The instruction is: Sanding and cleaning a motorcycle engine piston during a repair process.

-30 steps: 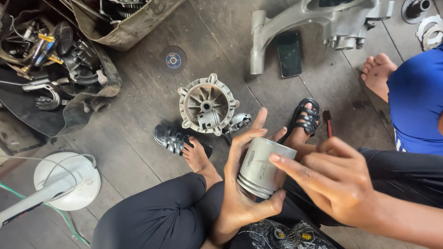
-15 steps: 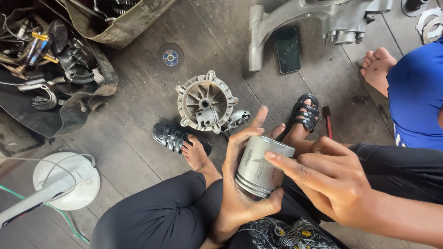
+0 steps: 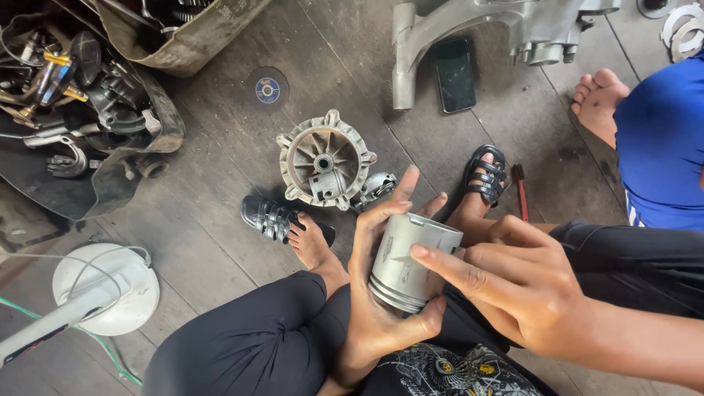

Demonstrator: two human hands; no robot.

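Observation:
My left hand wraps around a grey metal piston, held upside down over my lap with its ringed crown low and its open skirt up. My right hand comes in from the right, its fingertips resting on the piston's side wall. Just beyond the piston on the floor lies a round finned aluminium housing with a small chromed part beside it.
My feet rest by black sandals. A black phone and a large cast metal casing lie ahead. A sack of greasy parts sits at left, a cutting disc near it, a white fan base lower left. Another person in blue sits at right.
The view has drifted slightly. My right hand's fingers have shifted on the piston's side, while my left hand keeps the same hold.

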